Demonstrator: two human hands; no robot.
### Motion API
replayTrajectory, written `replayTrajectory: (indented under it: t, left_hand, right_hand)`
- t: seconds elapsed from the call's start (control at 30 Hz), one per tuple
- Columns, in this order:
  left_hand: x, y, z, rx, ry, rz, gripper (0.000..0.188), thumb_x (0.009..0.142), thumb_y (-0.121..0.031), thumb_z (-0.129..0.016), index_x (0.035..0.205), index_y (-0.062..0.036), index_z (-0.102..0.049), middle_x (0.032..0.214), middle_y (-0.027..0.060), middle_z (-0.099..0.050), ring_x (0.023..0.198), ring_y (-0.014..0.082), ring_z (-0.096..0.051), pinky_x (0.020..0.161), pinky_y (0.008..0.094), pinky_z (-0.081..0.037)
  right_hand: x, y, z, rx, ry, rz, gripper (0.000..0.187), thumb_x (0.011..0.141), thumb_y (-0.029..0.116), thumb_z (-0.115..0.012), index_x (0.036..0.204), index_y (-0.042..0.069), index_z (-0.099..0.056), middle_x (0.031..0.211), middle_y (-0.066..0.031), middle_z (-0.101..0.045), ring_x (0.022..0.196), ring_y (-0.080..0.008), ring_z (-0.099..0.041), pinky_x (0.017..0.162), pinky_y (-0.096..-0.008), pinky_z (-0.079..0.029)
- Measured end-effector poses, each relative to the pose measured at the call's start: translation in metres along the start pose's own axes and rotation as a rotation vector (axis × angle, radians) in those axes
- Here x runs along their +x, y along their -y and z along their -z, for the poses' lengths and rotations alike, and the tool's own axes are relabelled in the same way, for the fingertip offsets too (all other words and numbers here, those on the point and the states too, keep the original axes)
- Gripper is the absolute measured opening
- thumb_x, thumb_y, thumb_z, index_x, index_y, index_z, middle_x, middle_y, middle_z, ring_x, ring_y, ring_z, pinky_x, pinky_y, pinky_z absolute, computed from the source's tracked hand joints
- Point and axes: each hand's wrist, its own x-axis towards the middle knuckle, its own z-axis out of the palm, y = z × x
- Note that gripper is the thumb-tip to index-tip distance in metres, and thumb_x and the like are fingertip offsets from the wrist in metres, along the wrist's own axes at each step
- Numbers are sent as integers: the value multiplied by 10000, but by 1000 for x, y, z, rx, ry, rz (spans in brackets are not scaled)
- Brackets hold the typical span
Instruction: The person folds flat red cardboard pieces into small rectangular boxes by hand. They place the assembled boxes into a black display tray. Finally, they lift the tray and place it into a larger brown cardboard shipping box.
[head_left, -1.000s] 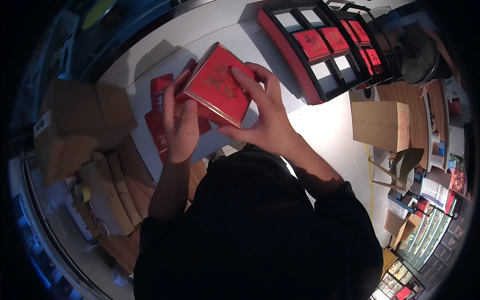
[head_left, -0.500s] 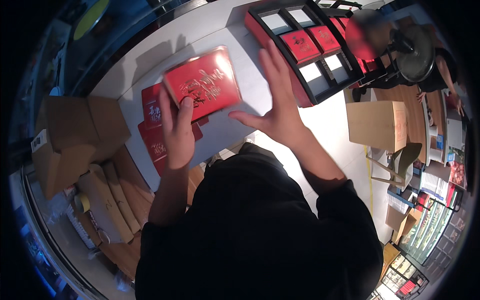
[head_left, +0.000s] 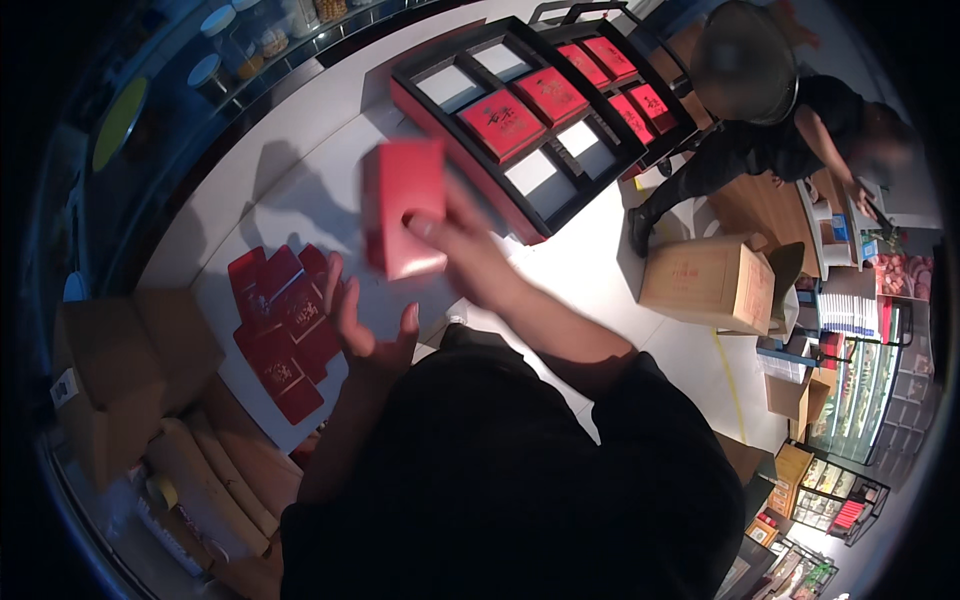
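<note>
A small red box (head_left: 405, 205), slightly blurred, is gripped in my right hand (head_left: 465, 250) above the table, its thumb on the near side. My left hand (head_left: 368, 325) is empty, fingers apart, just below and left of the box. Beside it on the table lie flat, unfolded red box blanks (head_left: 285, 325) with metallic print. Beyond my right hand stands a large black-and-red gift box (head_left: 535, 222) divided into compartments. Two red boxes (head_left: 503, 122) sit in its middle row; pale inserts show in the other compartments.
Behind it stands a second divided box (head_left: 686, 125) holding several red boxes. Open brown cartons (head_left: 140, 350) are at the left, and another carton (head_left: 705, 285) stands at the right. A person (head_left: 770, 135) in dark clothes bends at the far right. Lidded jars (head_left: 235, 45) line a shelf.
The red box has passed from my left hand to my right and turned onto another face. My left hand has come away with fingers apart. The view has shifted, showing more of the second divided box.
</note>
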Motion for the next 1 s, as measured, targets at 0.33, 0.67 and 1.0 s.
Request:
replayTrajectory:
  t: [0.33,0.67,1.0]
  left_hand:
    - [-35,-1,5,9,484,401,462,785,-117,-613,1215,-18,-477,1230,178,-508,1141,330,-499,961,409,-402]
    - [-51,-2,6,37,515,547,402,785,-105,-611,1160,-9,-500,1152,178,-539,1068,342,-527,914,408,-425]
    - [-53,2,-11,-9,600,507,388,786,-93,-620,1147,-12,-504,1148,174,-542,1076,327,-527,920,387,-428]
  right_hand:
    - [213,119,212,-1947,-376,188,855,601,656,-673,1345,317,-422,1329,-194,-411,1234,-381,-379,990,-489,-307]
    - [235,94,240,-2061,-325,47,870,584,605,-701,1350,300,-426,1349,-182,-396,1250,-364,-361,994,-483,-295]
    - [235,85,239,-2000,-354,58,877,585,589,-702,1355,284,-413,1342,-203,-381,1237,-385,-360,994,-509,-283]
